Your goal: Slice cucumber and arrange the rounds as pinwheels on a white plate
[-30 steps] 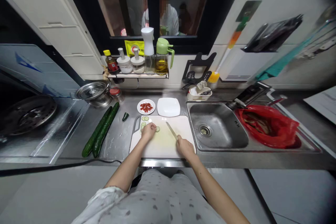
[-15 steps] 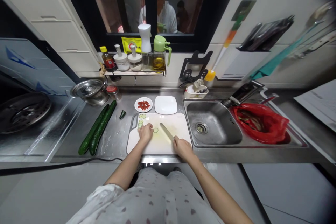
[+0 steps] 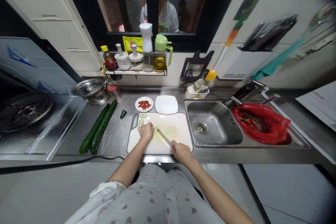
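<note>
My right hand (image 3: 182, 151) is closed round the handle of a kitchen knife (image 3: 165, 138), whose blade points up and left across the white cutting board (image 3: 181, 131). The blade's tip touches or lies just beside a thin cucumber slice (image 3: 156, 130). Close to that slice's left side, my left hand (image 3: 146, 131) rests on the board with its fingers curled in; what they grip, if anything, is hidden. More pale green cucumber slices (image 3: 142, 121) lie near the board's upper left corner, partly behind my left hand.
Two whole cucumbers (image 3: 101, 129) and a cucumber end (image 3: 123, 113) lie left of the board. Behind it stand a plate of chopped red pieces (image 3: 144, 104) and a white plate (image 3: 166, 104). The sink (image 3: 215, 126) and a red plastic bag (image 3: 275, 126) are right.
The knife has swung left and down, bringing its tip from the right of the cucumber slice to its edge. My left hand has stayed nearly still.
</note>
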A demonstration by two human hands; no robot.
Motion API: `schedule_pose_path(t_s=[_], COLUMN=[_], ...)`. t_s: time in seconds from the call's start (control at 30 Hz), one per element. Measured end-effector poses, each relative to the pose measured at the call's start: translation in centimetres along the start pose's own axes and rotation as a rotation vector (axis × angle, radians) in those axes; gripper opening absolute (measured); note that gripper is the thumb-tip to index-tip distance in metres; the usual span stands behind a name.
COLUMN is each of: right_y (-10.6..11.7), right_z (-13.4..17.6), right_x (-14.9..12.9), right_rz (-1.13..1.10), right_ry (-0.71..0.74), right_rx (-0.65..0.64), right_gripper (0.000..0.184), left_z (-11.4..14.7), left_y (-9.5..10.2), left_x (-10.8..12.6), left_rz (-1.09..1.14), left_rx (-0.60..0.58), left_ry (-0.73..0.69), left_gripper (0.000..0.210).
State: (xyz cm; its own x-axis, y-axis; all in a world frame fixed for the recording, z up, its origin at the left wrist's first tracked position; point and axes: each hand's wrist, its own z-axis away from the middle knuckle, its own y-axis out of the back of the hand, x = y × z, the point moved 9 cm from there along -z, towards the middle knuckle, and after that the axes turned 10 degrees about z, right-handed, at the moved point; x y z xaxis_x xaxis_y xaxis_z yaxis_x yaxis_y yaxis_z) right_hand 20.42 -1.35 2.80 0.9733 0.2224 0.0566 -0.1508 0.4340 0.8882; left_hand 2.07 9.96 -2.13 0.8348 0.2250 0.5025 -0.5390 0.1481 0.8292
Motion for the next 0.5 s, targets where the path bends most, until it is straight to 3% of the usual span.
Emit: schedule_pose_path(t_s=[0.5], right_y=[-1.1], right_z=[-0.6], right_x=[-0.4], right_rz=[-0.028], right_ry=[0.013], right_rx=[-0.098], right_gripper=[0.029], left_z=[-0.1], left_y=[-0.1], left_x=[0.0], left_rz=[-0.005], left_rx=[-0.034], left_ry=[0.014], left_gripper=[0.015])
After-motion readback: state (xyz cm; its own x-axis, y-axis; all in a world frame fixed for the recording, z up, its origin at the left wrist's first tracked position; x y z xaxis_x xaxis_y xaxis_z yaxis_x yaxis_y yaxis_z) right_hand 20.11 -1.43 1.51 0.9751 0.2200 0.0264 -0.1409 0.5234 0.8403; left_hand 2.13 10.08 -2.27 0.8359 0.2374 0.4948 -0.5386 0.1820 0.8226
